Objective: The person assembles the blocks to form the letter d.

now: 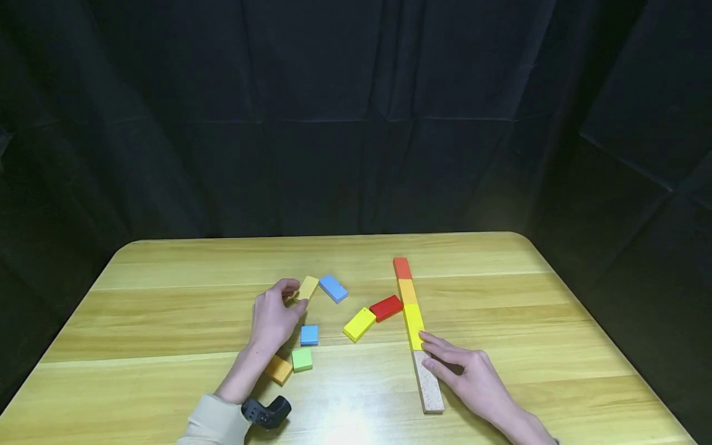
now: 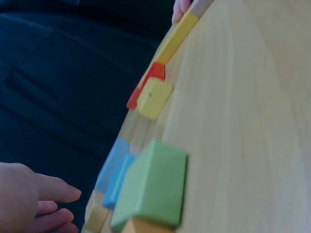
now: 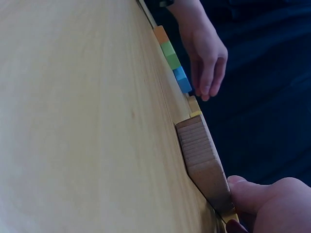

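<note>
My left hand [image 1: 276,314] hovers beside a pale wooden block [image 1: 309,287], thumb and fingers apart near its end. In the left wrist view those fingers [image 2: 56,189] are extended, with the pale block [image 2: 95,213] just past their tips. My right hand [image 1: 470,374] lies at a straight row of blocks, fingers fairly straight. Its index fingertip touches the yellow block [image 1: 413,324], and the thumb is on the speckled grey block [image 1: 429,386]. Farther up the row come a light orange block [image 1: 407,292] and a red-orange block [image 1: 402,268].
A red block [image 1: 386,308] touches the row's left side, with a yellow block [image 1: 359,324] at its other end. Left of them lie a blue block [image 1: 333,288], a smaller blue block [image 1: 309,335], a green block [image 1: 302,359] and an orange block [image 1: 279,369], partly behind the left forearm.
</note>
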A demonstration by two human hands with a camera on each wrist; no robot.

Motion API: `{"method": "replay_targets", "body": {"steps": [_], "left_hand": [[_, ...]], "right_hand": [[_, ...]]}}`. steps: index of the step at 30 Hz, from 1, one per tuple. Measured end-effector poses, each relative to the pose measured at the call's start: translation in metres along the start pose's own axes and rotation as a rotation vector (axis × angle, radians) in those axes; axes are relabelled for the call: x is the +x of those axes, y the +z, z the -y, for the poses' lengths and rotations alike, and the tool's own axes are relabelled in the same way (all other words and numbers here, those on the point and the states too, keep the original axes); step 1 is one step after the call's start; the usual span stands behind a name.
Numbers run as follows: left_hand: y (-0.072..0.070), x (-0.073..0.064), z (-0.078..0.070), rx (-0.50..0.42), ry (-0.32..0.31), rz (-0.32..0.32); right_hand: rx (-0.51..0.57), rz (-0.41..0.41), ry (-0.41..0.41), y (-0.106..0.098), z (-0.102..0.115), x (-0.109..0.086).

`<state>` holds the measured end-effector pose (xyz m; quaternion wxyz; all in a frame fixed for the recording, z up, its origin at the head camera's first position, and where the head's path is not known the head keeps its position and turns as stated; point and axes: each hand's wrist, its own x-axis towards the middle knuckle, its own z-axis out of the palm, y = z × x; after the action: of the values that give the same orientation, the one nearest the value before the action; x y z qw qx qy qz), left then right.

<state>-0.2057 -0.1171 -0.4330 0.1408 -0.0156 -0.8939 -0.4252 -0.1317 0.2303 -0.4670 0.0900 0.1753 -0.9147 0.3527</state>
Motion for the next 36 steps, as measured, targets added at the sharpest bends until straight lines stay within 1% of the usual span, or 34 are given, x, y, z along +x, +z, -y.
{"method": "replay_targets", "body": {"steps": [6, 10, 17, 28, 36], "left_hand": [[-0.001, 0.005, 0.010, 0.032, -0.046, 0.036], [-0.001, 0.006, 0.012, 0.038, -0.054, 0.052], [0.003, 0.008, 0.015, 0.037, -0.052, 0.041], [0.006, 0.009, 0.012, 0.030, -0.038, 0.031], [0.006, 0.010, 0.013, 0.033, -0.045, 0.020]], "right_hand": [[-0.004, 0.003, 0.007, 0.001, 0.000, 0.000], [-0.005, 0.002, 0.001, 0.001, 0.000, 0.000], [-0.009, 0.009, 0.005, 0.002, -0.001, -0.001], [0.001, -0.001, -0.014, 0.000, 0.000, -0.001], [-0.002, -0.002, -0.011, 0.000, 0.000, 0.000]]}}
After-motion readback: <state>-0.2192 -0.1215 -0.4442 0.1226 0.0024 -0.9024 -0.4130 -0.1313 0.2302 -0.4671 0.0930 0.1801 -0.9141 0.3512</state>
